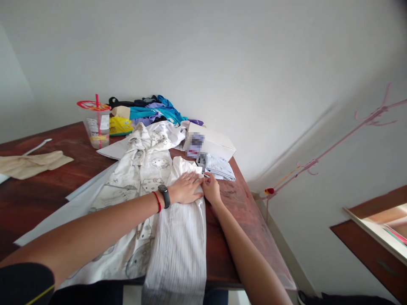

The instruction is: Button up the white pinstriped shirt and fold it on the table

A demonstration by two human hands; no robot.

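Note:
A white garment with thin grey stripes [181, 241] runs lengthwise along the table and hangs over its front edge. My left hand [188, 187] lies flat on it, fingers stretched towards its right edge. Right beside that edge, my right hand [210, 188] is closed in a pinch at the fabric's side. A small pale bit shows at its fingertips; I cannot tell whether it is cloth or a separate thing. Under and left of the striped cloth spreads a white garment with cartoon cat prints [140, 224].
A white box [219, 146] and a folded pale blue cloth [219, 166] sit beyond my hands. At the back are a clothes heap [159, 110], a yellow packet [121, 126] and a plastic cup with straw [99, 127]. Beige cloth [38, 164] lies left; a pink coat rack [337, 140] leans right.

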